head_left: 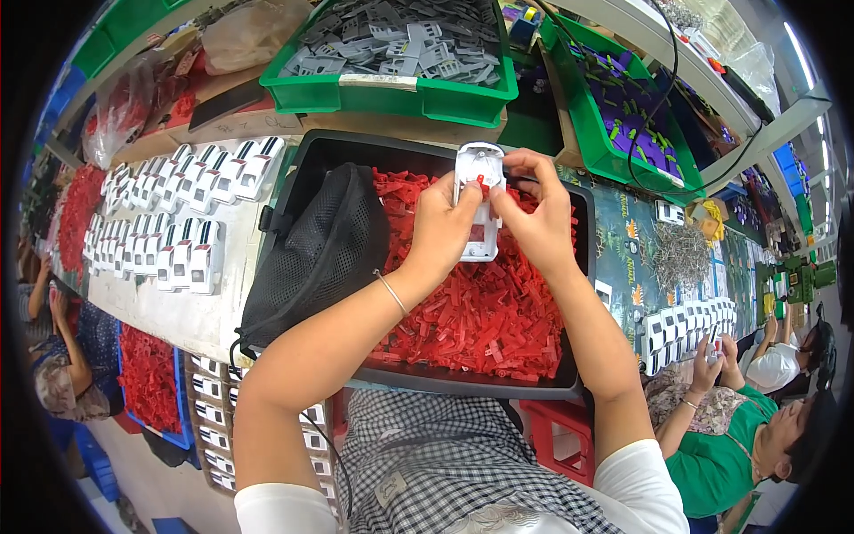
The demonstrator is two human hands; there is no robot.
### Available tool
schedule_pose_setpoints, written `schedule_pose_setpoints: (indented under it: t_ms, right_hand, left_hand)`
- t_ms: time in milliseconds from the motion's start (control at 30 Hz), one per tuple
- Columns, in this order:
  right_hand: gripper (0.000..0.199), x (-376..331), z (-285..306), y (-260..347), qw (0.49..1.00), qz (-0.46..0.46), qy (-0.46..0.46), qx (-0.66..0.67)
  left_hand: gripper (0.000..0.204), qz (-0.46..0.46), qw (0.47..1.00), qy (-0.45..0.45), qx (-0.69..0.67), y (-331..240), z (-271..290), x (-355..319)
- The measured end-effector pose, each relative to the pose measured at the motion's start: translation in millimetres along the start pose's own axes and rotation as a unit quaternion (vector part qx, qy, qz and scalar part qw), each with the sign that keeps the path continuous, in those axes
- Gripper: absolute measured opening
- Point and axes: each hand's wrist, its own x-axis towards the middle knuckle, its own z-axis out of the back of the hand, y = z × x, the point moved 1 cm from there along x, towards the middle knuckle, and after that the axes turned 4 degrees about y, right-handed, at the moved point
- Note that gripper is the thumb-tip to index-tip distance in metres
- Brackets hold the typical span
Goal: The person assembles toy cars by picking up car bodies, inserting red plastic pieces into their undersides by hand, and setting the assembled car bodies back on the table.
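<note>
Between my two hands is a white plastic housing (478, 246), long and round-topped, its hollow inner side facing up. My left hand (442, 222) grips its left edge, thumb pressed onto the inside. My right hand (544, 216) holds the other edge, thumb and bent fingers around it. A small red plastic piece (480, 179) shows inside the housing, by my thumb tips; whether it is seated I cannot tell. Below lies a black bin (445, 384) with a heap of red plastic parts (480, 325). A black mesh bag (325, 245) drapes over its left side.
Rows of white housings (191, 258) stand on the left table. Behind the bin is a green crate (382, 100) of grey plastic parts; another green crate (605, 147) holds purple and green parts. Right of the bin lie a pile of thin metal pieces (680, 254) and more housings. A co-worker (721, 445) sits right.
</note>
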Motion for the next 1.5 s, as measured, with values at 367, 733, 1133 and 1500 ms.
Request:
schedule_pose_setpoints:
  t_ms: [367,733,1133,1500]
  right_hand:
    - [0.043,0.7,7.3,-14.9,0.984,-0.123,0.046,0.124]
    - [0.035,0.7,9.8,-11.9,0.971,-0.172,0.074,0.147]
    - [0.032,-1.6,4.6,-17.8,0.979,-0.129,0.048,0.152]
    - [0.031,-92.7,110.2,9.7,0.983,-0.055,0.029,-0.174]
  left_hand:
    - [0.021,-0.017,0.997,0.009,0.077,5.1,-4.4,-3.5]
    - [0.021,-0.033,0.986,0.008,0.164,-3.1,-4.6,-5.2]
    - [0.019,-0.081,0.965,0.028,0.248,-13.7,-0.7,-2.0]
    - [0.041,-0.249,0.866,-0.039,0.432,-133.6,68.9,-40.2]
